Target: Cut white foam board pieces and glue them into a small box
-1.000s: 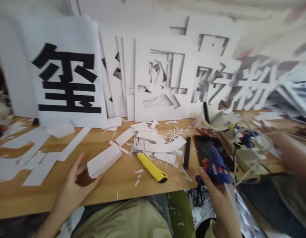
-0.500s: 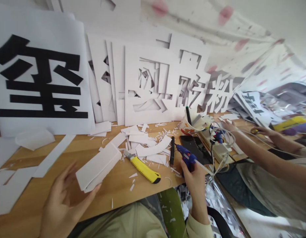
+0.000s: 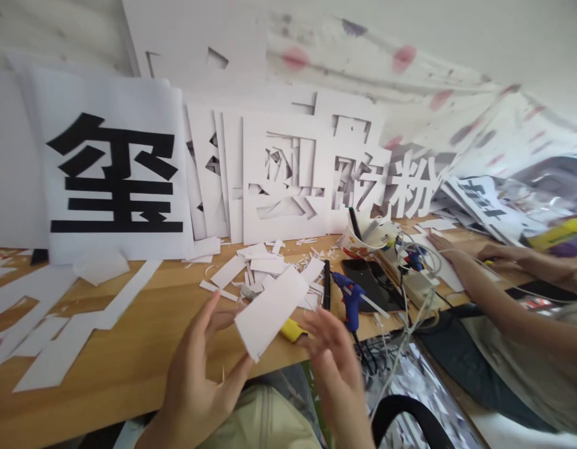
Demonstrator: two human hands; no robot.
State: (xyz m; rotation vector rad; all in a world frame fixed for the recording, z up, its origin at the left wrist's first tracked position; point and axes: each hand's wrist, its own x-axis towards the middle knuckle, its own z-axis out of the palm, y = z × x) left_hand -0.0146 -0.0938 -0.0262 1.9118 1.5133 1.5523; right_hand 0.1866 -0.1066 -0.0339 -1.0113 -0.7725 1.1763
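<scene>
A white foam board piece (image 3: 272,312), folded or stacked into a long block, is tilted over the table's front. My left hand (image 3: 199,368) grips its lower end between thumb and fingers. Close to its right side is my right hand (image 3: 335,362), with fingers apart and nothing in them. Beneath the piece lies a yellow utility knife (image 3: 294,330), mostly covered by the piece and my right fingers. The blue glue gun (image 3: 351,299), a glue stick at its rear, rests on the table edge beyond my right hand. A black marker (image 3: 326,284) lies beside it.
Foam board scraps (image 3: 264,265) litter the table's middle. Cut-out boards (image 3: 283,212) and a sheet with a black character (image 3: 115,187) lean at the back. A cup of tools (image 3: 356,242), a phone (image 3: 372,284) and tangled cables are at right, near a co-worker's arms (image 3: 489,290).
My right hand has let go of the glue gun, left on the table edge, and moved left to the foam board piece. My left hand has carried the piece rightward over the knife.
</scene>
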